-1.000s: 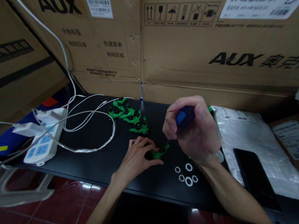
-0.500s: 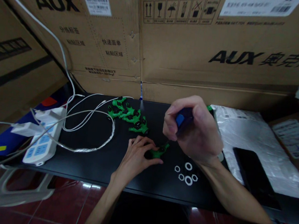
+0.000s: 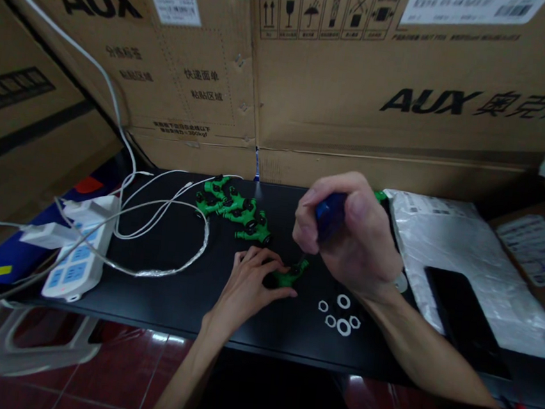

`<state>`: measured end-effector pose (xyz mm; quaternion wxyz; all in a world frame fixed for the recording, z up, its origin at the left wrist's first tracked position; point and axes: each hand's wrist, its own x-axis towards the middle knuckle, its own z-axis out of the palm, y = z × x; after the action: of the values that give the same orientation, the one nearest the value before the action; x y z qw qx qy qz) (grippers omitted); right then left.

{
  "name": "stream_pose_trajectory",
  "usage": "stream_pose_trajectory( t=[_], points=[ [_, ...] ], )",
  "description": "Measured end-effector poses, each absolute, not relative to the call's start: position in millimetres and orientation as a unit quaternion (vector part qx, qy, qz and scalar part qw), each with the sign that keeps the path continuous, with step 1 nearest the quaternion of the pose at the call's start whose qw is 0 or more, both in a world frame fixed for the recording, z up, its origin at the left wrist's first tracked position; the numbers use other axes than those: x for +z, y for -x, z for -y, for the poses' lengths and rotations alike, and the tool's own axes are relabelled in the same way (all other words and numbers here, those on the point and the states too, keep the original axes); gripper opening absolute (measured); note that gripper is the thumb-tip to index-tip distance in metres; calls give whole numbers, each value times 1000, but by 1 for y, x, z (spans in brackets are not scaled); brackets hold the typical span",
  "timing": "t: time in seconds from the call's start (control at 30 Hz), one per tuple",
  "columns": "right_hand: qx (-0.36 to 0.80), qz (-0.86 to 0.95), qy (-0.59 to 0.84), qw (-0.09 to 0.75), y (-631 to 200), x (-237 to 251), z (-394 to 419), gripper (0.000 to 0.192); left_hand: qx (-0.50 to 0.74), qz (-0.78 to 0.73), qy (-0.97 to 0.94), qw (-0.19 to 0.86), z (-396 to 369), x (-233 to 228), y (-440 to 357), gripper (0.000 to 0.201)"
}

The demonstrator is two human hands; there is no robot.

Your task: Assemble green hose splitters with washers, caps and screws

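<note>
Head view: the left hand (image 3: 250, 278) grips a green fitting (image 3: 289, 278) on the surface (image 3: 161, 303), its fingers partly covering it. The right hand (image 3: 358, 242) is closed around a blue handle (image 3: 329, 215), partly hidden; the dark lower end is indistinct.
</note>
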<state>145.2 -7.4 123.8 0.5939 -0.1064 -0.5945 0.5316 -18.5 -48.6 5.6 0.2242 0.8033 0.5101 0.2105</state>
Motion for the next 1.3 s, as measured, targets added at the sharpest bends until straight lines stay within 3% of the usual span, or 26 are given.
stream_pose_trajectory(
  t=[0.07, 0.17, 0.3, 0.4, 0.53, 0.67, 0.77, 0.9, 1.07, 1.2, 1.3],
  points=[
    [516, 594, 92, 610, -143, 121, 8, 8, 208, -511, -804, 221, 49, 5, 18, 40],
    [516, 585, 111, 616, -142, 120, 8, 25, 207, -512, -804, 222, 49, 5, 18, 40],
    [537, 575, 125, 604, -144, 125, 8, 16, 209, -509, -804, 224, 48, 8, 18, 40],
    [542, 586, 111, 593, -146, 126, 7, 33, 210, -507, -805, 225, 49, 8, 18, 39],
    [498, 598, 85, 623, -143, 122, 7, 8, 209, -508, -806, 219, 49, 5, 18, 38],
    [498, 593, 80, 627, -140, 119, 9, 31, 211, -510, -805, 218, 48, 4, 19, 39],
    [526, 573, 106, 620, -141, 121, 10, 16, 211, -509, -804, 222, 48, 6, 19, 39],
    [540, 583, 110, 597, -143, 123, 9, 32, 207, -511, -803, 226, 48, 9, 18, 37],
    [470, 614, 74, 629, -141, 120, 7, 11, 210, -506, -806, 226, 48, 6, 18, 39],
    [467, 608, 69, 638, -139, 120, 7, 24, 216, -504, -806, 223, 48, 5, 19, 38],
    [495, 589, 81, 634, -141, 121, 7, 20, 213, -506, -805, 223, 48, 6, 19, 38]
  ],
)
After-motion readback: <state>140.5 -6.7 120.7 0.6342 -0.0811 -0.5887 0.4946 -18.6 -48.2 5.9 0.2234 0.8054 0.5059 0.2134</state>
